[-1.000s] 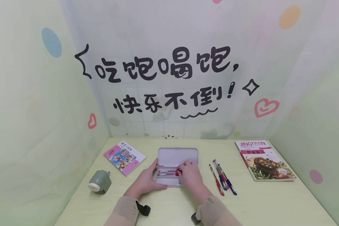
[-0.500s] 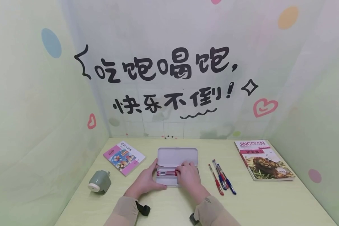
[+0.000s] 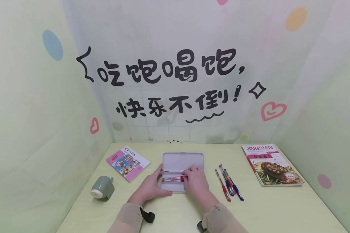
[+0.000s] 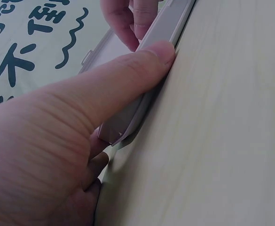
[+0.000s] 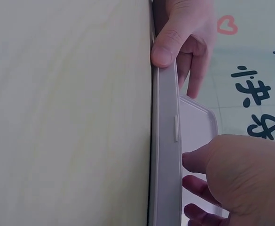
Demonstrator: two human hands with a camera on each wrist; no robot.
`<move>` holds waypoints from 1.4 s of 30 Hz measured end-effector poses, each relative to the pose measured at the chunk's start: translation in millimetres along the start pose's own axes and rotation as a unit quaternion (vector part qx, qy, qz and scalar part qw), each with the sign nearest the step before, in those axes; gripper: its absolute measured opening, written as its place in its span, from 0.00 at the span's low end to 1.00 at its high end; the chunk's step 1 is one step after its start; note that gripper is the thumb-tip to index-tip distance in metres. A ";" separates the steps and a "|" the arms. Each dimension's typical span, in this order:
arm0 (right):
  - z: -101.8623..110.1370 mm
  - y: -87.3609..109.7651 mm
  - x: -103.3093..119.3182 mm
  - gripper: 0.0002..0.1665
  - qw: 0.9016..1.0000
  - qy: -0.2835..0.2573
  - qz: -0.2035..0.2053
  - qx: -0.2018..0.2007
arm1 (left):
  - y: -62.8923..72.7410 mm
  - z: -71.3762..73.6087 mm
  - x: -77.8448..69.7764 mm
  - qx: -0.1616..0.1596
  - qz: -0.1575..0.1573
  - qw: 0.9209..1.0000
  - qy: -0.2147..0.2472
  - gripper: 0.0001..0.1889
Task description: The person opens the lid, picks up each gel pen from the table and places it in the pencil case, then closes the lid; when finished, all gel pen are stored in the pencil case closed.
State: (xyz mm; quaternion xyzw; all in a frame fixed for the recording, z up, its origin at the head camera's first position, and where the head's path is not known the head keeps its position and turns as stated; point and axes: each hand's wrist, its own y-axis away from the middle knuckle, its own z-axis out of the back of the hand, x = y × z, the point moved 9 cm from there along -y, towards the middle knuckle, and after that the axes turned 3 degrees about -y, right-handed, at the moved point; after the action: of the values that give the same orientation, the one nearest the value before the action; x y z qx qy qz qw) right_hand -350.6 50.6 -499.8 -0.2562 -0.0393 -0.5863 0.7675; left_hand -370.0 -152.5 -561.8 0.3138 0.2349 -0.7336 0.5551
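A pale metal pencil case [image 3: 172,187] lies with its lid [image 3: 180,160] raised at the back of it. Red pens [image 3: 171,178] lie in its rear compartment. My left hand [image 3: 149,187] grips the case's left end, the thumb along the front edge and the other fingers round the side. My right hand [image 3: 197,182] reaches into the right part of the case, its curled fingertips pinching the end of a red pen. The right wrist view shows the right fingers [image 5: 198,186] over the rim; the case wall hides the pens there.
Right of the case lie several red and blue pens [image 3: 229,183], then a magazine [image 3: 275,165]. Toward the left are a pink-covered booklet [image 3: 129,162] and a grey-green pencil sharpener [image 3: 103,187]. Printed cloth walls [image 3: 151,129] enclose the table [image 3: 175,216].
The right fingers shift slightly at the pens inside the case, and one pen end rises a little under them. My left hand keeps its grip.
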 end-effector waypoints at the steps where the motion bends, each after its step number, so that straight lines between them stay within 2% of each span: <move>1: 2.1 1.0 -2.6 0.07 1.000 -0.006 0.000 -0.005 | 0.1 0.0 -0.4 0.000 0.000 1.000 0.000 0.78; 4: 6.6 5.3 -17.4 0.10 0.999 -0.021 -0.021 -0.011 | 0.5 -0.5 -1.2 0.001 0.000 1.000 0.002 0.79; 8: 16.3 14.4 -46.6 0.16 0.996 -0.051 -0.068 -0.017 | 0.3 -0.7 -1.5 0.001 -0.002 1.000 -0.001 0.79; 13: 36.2 27.0 -82.5 0.22 0.991 -0.075 -0.112 -0.024 | -1.4 2.2 -2.5 -0.004 -0.014 1.000 -0.006 0.79; 18: 58.0 40.3 -110.8 0.24 0.987 -0.075 -0.138 -0.032 | -2.0 4.0 -2.8 -0.005 -0.010 1.000 -0.006 0.79; 23: 70.3 52.9 -137.5 0.28 0.985 -0.064 -0.154 -0.037 | -1.6 4.1 -2.5 -0.005 -0.004 1.000 -0.004 0.79; 28: 76.3 64.8 -163.8 0.30 0.982 -0.056 -0.181 -0.015 | -0.3 1.8 -1.2 -0.004 -0.001 1.000 -0.002 0.80; 33: 78.0 72.4 -183.7 0.33 0.976 -0.050 -0.211 0.034 | 0.1 -0.5 -0.3 -0.001 0.000 1.000 -0.001 0.79; 37: 77.9 75.2 -188.4 0.32 0.973 -0.037 -0.217 0.062 | 0.2 -0.2 0.1 -0.001 0.001 1.000 -0.003 0.79; 42: 75.6 78.5 -186.8 0.25 0.971 -0.028 -0.223 0.077 | 0.8 0.6 -0.1 -0.001 0.003 1.000 -0.006 0.79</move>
State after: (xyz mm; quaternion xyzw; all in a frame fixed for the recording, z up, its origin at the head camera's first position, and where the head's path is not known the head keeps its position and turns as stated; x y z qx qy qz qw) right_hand -318.0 262.4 -529.0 -0.1978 -0.1621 -0.7306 0.6331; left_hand -369.3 -153.1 -561.3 0.3095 0.2316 -0.7336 0.5589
